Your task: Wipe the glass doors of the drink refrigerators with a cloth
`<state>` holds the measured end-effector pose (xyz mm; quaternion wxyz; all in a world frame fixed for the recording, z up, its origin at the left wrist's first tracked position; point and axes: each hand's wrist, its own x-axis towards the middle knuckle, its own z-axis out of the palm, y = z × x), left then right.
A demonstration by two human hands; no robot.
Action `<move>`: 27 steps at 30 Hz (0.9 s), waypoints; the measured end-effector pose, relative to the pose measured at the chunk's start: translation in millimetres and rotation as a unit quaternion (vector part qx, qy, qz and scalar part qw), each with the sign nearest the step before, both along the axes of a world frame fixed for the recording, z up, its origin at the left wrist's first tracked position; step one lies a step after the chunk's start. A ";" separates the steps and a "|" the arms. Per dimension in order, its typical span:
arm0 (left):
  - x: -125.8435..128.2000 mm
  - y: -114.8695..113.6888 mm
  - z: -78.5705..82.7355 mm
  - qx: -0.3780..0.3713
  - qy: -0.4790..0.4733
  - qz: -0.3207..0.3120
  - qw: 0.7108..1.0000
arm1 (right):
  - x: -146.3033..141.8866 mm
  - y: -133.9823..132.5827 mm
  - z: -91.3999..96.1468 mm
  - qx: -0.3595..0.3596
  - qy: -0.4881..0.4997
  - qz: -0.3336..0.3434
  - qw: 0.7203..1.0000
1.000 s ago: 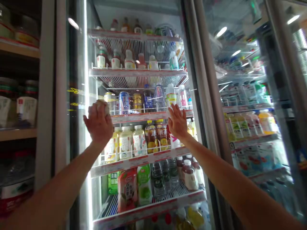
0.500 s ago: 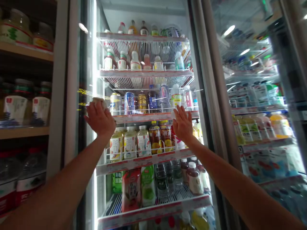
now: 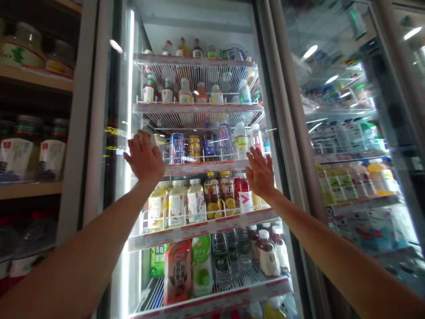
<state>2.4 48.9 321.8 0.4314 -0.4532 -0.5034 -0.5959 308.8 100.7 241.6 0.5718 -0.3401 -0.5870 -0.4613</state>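
Note:
Both arms reach forward to the glass door [image 3: 206, 24] of a lit drinks cooler. Under my left hand [image 3: 146, 159], on the left part of the glass, is a crumpled pale cloth [image 3: 145, 134], its edge showing above the fingertips. My palm covers most of it. On the right, my right hand [image 3: 260, 174] lies against the glass with its fingers spread and nothing in it. Behind the glass stand several cans, such as a blue can [image 3: 176, 148], and several bottles, such as a red bottle with a white label [image 3: 243, 193].
A metal door frame [image 3: 288, 110] runs down beside my right hand. Past it is another glass-fronted cooler [image 3: 358, 199] with drinks. At the left, wooden shelves [image 3: 29, 190] hold jars. Inside the cooler, wire shelves carry bottles and pouches, including a red pouch [image 3: 178, 272].
My left hand and the cloth have shifted a little to the right over the glass. The right hand also sits slightly further right and lower, while the view has moved a little.

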 end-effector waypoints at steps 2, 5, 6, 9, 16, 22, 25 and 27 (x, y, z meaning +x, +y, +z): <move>28.8 4.5 -2.9 -0.046 0.112 -0.015 0.992 | -5.3 -1.2 -0.3 -0.001 -0.010 0.001 1.000; 50.8 9.1 -8.2 -0.102 0.300 -0.038 0.948 | -11.8 -3.3 -0.8 0.000 -0.022 0.003 1.000; 48.3 9.4 -7.9 -0.101 0.318 -0.043 0.942 | -10.9 -3.8 -0.6 0.002 -0.021 0.002 1.000; 21.4 8.4 1.6 -0.041 0.218 -0.041 0.974 | 3.3 -4.8 1.3 0.008 -0.004 -0.008 1.000; 47.0 18.7 12.8 -0.008 0.108 -0.060 0.992 | 27.1 -8.9 1.5 0.018 0.015 -0.024 0.999; 88.6 20.4 5.3 -0.114 0.429 -0.039 0.895 | 20.8 -14.2 2.4 0.023 -0.002 -0.030 0.999; 69.2 16.6 23.9 -0.056 0.233 -0.041 0.970 | 38.2 -14.0 5.0 0.019 0.019 -0.041 0.999; 66.0 15.9 33.8 -0.015 0.067 -0.053 0.996 | 50.6 -13.9 6.0 0.019 0.032 -0.046 0.998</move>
